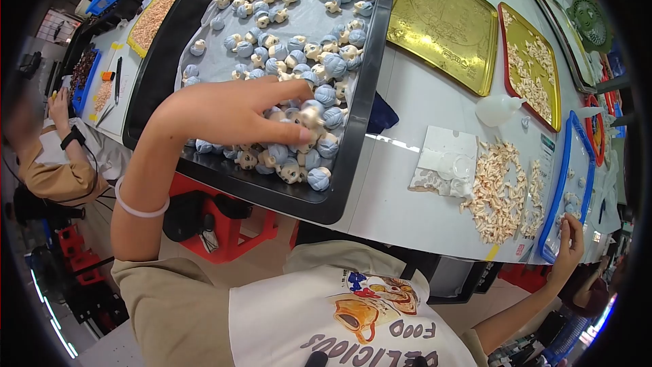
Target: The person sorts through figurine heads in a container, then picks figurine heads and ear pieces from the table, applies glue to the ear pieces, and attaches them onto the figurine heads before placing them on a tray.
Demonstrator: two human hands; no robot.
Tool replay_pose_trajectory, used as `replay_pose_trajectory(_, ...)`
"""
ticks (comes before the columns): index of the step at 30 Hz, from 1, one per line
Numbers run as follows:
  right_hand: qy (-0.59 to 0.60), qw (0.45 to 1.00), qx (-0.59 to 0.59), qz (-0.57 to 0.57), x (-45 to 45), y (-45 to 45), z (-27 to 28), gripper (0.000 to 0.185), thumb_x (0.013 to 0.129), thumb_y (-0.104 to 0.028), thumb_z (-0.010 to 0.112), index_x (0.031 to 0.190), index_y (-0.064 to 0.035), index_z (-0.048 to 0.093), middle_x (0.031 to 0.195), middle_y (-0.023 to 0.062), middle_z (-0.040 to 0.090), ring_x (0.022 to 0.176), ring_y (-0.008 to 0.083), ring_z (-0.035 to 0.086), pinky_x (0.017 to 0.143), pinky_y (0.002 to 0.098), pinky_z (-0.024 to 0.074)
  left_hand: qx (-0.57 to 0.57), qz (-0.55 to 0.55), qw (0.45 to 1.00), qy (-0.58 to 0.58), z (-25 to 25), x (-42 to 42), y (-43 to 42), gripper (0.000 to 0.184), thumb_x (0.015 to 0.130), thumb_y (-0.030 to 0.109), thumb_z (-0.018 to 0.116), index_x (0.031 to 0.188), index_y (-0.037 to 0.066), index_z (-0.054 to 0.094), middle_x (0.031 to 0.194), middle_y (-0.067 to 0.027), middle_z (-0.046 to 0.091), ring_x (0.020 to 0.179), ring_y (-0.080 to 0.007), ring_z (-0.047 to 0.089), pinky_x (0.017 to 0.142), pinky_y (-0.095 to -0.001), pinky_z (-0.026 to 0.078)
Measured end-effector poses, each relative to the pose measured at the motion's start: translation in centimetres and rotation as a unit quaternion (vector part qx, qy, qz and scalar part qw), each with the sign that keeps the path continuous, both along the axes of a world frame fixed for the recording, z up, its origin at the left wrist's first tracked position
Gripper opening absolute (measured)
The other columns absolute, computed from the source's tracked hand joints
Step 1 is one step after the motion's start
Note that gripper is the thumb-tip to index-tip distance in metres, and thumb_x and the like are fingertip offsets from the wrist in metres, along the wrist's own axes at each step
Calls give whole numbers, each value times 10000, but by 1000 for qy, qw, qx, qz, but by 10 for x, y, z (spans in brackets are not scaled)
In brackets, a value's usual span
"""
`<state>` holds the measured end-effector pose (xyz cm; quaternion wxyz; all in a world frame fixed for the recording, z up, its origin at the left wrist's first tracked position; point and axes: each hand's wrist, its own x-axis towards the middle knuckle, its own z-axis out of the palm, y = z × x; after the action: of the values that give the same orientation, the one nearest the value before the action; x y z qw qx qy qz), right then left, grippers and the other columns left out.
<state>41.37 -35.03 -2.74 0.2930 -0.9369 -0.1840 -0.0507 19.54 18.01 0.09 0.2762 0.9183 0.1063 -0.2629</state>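
My left hand [261,112] reaches over a black tray [339,211] of small doll heads with pale blue hair. Between its thumb and fingers is a blurred doll head [312,115], just above the pile. My right hand [570,241] is at the near end of a blue-rimmed tray [549,245], its fingers pinched together; what they hold, if anything, is too small to make out. Several doll heads [571,200] lie in that tray beside the fingertips.
A pile of small cream-coloured pieces [496,194] lies on the white table [407,231], beside a white box [445,153] and a squeeze bottle [498,110]. Gold trays [445,27] stand behind. At the left a co-worker's hand [60,105] shows; a red stool [234,241] stands below.
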Motion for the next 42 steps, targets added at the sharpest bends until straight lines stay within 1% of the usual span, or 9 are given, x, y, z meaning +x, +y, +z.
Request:
replay_pose_trajectory(5,-4,1000,-14,-1,-1,1,2,169,902,-82,522,1005,26,601,954,51,601,881,113,556,791,225,420,40,-5,999,35,21,7,-18,491,849,446,571,1149,68,484,995,-147,520,810,-257,566,761,-337,454)
replay_pose_trajectory(11,-1,1000,-21,1,0,-2,2,167,900,-85,526,1000,25,602,953,55,601,883,118,555,799,229,416,-145,110,981,67,18,11,-26,401,828,345,629,1057,49,486,943,-103,472,722,-213,512,693,-312,456)
replay_pose_trajectory(13,1,1000,-19,-1,-1,-2,0,168,899,-86,526,1000,25,602,952,54,601,883,118,555,800,230,415,-66,-25,995,-64,7,4,-23,397,824,347,628,1034,41,488,958,-99,480,801,-198,525,723,-316,472)
replay_pose_trajectory(19,-5,1000,-18,-14,-4,-6,-1,173,898,-90,529,1003,26,603,955,53,601,886,118,552,804,233,413,-41,-48,981,-183,4,-10,-6,355,851,285,599,1079,37,488,1054,-98,515,866,-185,523,717,-319,460)
replay_pose_trajectory(23,-2,1000,-12,-20,-6,-19,1,177,896,-90,532,1006,28,605,962,55,605,888,117,552,809,234,412,37,168,975,-140,19,-32,31,209,885,156,495,1042,23,530,989,-84,553,790,-177,550,706,-317,445)
replay_pose_trajectory(29,5,999,-11,-31,-4,-22,-5,174,894,-83,530,1004,30,604,962,53,606,897,117,549,820,240,412,267,220,938,-11,-11,-75,47,208,859,176,482,917,-16,539,902,-193,566,796,-370,572,752,-400,445)
replay_pose_trajectory(32,-5,999,-38,-14,-3,-17,-3,204,906,-121,531,1038,16,606,994,46,599,903,117,544,811,236,410,302,289,908,-18,-13,-76,42,229,847,194,518,946,-12,533,910,-175,535,824,-350,546,775,-395,439)
replay_pose_trajectory(35,-10,999,-34,-14,-1,-19,-4,207,906,-128,533,1036,14,610,996,41,600,897,114,538,801,234,405,398,154,900,-92,-27,-88,47,210,831,192,543,939,14,516,898,-147,481,852,-311,492,780,-380,413)
replay_pose_trajectory(42,0,1000,-26,-5,-3,-18,-3,209,907,-122,531,1043,19,604,1000,52,601,915,119,548,821,236,410,421,165,889,-68,-29,-83,41,239,806,210,577,940,16,540,912,-146,476,892,-317,479,812,-389,408)
